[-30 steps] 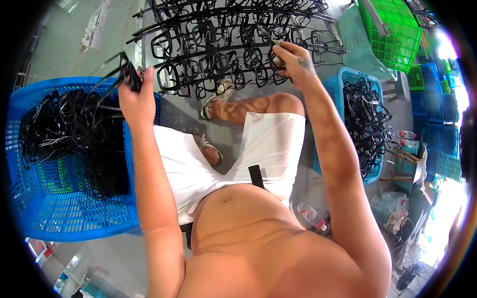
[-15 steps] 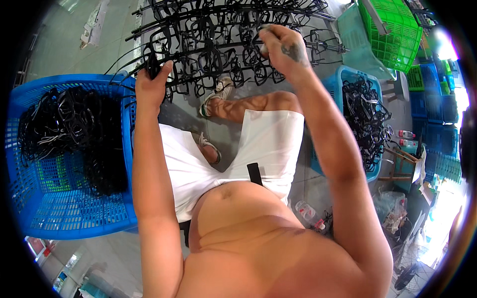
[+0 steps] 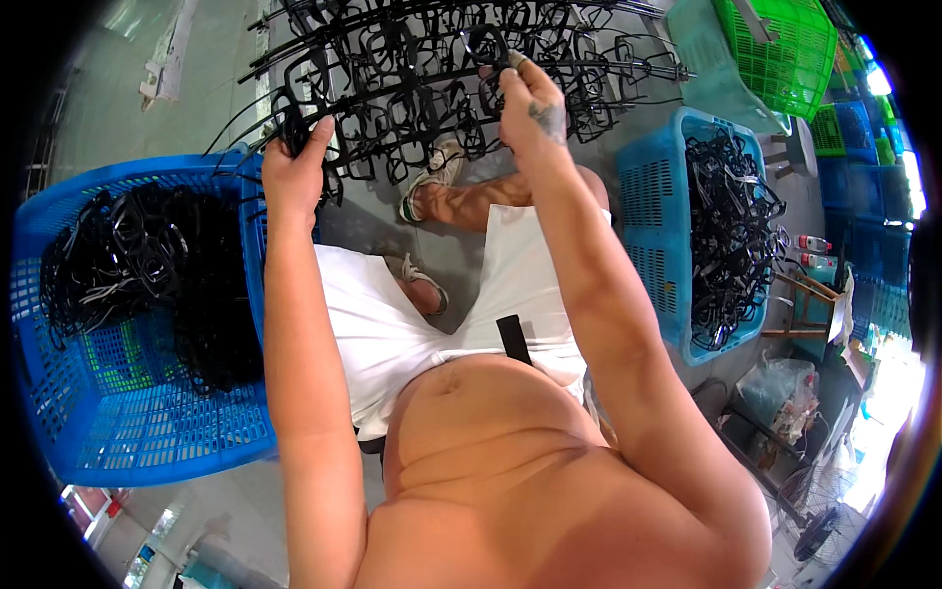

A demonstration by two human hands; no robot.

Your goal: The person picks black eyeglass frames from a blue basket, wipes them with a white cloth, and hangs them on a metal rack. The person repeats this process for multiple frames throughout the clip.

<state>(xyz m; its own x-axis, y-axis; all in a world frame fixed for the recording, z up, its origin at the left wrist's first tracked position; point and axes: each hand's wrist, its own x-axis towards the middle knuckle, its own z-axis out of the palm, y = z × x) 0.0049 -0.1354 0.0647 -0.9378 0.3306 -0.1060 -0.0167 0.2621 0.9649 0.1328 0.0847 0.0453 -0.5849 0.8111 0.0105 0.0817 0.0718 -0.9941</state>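
Both hands (left [image 3: 294, 172], right [image 3: 530, 103]) grip black frames [image 3: 412, 88] on a rack, fingertips lost among them

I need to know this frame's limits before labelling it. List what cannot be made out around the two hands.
- Head view: what the left hand grips; its fingers curl into tangled black frames.
- Head view: the right hand fingertips' contact; overlapping frames hide it.
- Head view: the frame rack's top, cut off by the upper edge.
- Head view: the left blue basket floor, under the black pile.
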